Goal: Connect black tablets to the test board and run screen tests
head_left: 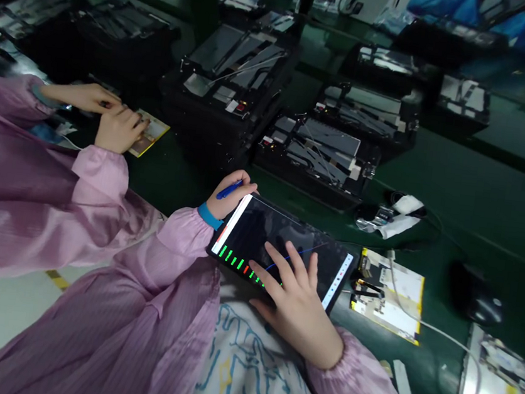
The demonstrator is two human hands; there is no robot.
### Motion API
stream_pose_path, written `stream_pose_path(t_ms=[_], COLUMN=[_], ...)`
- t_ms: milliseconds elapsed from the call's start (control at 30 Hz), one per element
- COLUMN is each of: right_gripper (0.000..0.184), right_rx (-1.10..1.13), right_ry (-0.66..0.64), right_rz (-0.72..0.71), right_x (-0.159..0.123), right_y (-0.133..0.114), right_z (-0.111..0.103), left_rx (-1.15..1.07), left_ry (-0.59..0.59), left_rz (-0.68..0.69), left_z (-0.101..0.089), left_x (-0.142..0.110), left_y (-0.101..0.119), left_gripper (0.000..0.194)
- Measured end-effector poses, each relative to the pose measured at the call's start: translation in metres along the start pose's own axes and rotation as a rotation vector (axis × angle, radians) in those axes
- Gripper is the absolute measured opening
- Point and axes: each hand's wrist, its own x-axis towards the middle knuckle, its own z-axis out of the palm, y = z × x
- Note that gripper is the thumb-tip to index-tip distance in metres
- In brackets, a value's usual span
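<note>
A tablet (pixel 264 224) lies tilted across my lap at the bench edge. Its lit screen shows a dark area with green and red marks and a blue line. My left hand (pixel 233 201) is closed on the tablet's upper left corner and also keeps a blue pen (pixel 229 189) tucked in its fingers. A blue band (pixel 210 216) circles that wrist. Over the screen, my right hand (pixel 298 299) is open with fingers spread; whether the fingertips touch the glass I cannot tell. Just right of the tablet, a yellow-edged flat part (pixel 400 301) with a white cable (pixel 412 318) lies on the bench.
Black trays (pixel 311 187) of flat device parts stand stacked beyond the tablet. At left, a co-worker's hands (pixel 121 130) work at a yellow-edged part (pixel 154 131). On the right lie a black mouse (pixel 476 294), a silver panel (pixel 492 387) and a white-wrapped cable bundle (pixel 402 216).
</note>
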Motion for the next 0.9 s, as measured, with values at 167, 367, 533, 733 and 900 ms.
stream_pose_path(t_ms=[167,367,533,733,900], right_gripper=[0.058,0.065,0.046,0.029,0.014], right_rx=[-0.012,-0.012,-0.08,-0.053,0.053], right_ry=[-0.057,0.063,0.081,0.034,0.087], right_rz=[-0.026,0.027,0.13,0.099,0.129], right_x=[0.009,0.031,0.075,0.125,0.146], right_y=[-0.003,0.018,0.039,0.042,0.04], right_z=[0.001,-0.025,-0.034,-0.022,-0.022], left_rx=[-0.013,-0.026,-0.07,-0.205,-0.26], left_ry=[0.001,0.024,0.048,0.053,0.066], left_rz=[0.01,0.017,-0.005,-0.03,0.008], left_z=[0.0,0.0,-0.003,-0.004,-0.004], left_x=[-0.002,-0.002,-0.001,0.002,0.004], left_y=[0.001,-0.002,-0.006,-0.011,-0.01], left_gripper=[0.026,0.028,0.03,0.034,0.036])
